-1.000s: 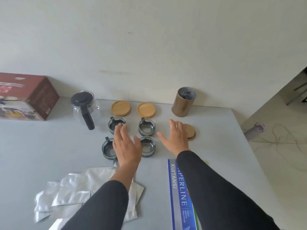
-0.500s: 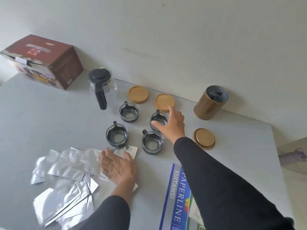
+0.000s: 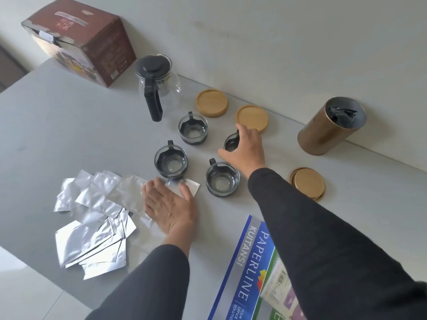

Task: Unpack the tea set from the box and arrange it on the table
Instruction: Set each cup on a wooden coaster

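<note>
Four glass cups sit grouped mid-table. The right hand curls over the far-right cup, fingers and thumb around its rim; whether it is lifted off the table cannot be told. The left hand lies flat, fingers spread, on silver foil packets (nothing grasped). The other cups: near-right, near-left, far-left. Behind stands a glass teapot with a black lid and handle, with two wooden coasters just beside. The brown box sits at the far-left corner of the grey table. A gold canister stands open to the right, its lid lying apart.
</note>
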Demonstrator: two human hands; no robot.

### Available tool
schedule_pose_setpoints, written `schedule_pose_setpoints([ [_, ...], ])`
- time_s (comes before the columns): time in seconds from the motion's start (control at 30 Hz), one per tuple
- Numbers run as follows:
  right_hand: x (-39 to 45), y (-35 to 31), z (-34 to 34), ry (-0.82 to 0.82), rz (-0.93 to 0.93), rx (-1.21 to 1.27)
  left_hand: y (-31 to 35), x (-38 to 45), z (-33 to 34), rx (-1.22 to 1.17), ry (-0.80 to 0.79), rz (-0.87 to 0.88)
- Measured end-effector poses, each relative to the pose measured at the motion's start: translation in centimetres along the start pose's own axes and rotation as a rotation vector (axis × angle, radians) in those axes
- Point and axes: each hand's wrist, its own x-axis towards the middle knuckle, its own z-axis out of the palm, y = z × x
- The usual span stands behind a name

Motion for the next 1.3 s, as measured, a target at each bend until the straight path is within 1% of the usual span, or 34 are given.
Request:
schedule_pose_setpoints([
  [0.17,-1.2,1.0,-1.7,0.043,-0.001,-0.003,0.0,-0.1,-0.1,0.005,-0.011,0.002],
  [0.3,-4.1,2.9,-3.8,0.050,0.038,-0.020,0.0,0.0,-0.3,0.009,-0.020,0.002],
  [0.4,-6.8,4.1,-4.7,0.022,0.038,-0.043,0.0,0.0,-0.5,0.014,-0.025,0.007],
  [0.57,-10.8,5.7,-5.2,-0.069,0.009,-0.076,-0.1,-0.1,-0.5,0.016,-0.035,0.025],
  [0.77,-12.7,6.6,-5.5,-0.125,-0.056,-0.132,-0.2,-0.2,-0.5,0.006,-0.032,0.035],
  [0.83,-12.5,6.5,-5.7,-0.124,-0.085,-0.163,-0.2,-0.2,-0.5,-0.004,-0.034,0.033],
  [0.97,-10.4,5.4,-6.2,0.040,-0.172,-0.173,-0.2,0.0,-0.4,0.007,-0.034,0.023],
  [1.03,-8.5,4.7,-6.3,0.089,-0.183,-0.214,-0.1,0.0,-0.3,0.012,-0.030,0.020],
  [1.1,-6.4,4.2,-6.3,0.087,-0.150,-0.243,-0.1,0.0,-0.3,0.011,-0.026,0.015],
  [1.23,-2.3,3.6,-6.0,0.028,-0.048,-0.291,0.0,0.0,-0.2,0.011,-0.012,0.004],
  [1.3,-0.6,3.3,-5.6,0.009,-0.033,-0.325,0.0,0.1,-0.1,0.018,-0.007,-0.001],
])
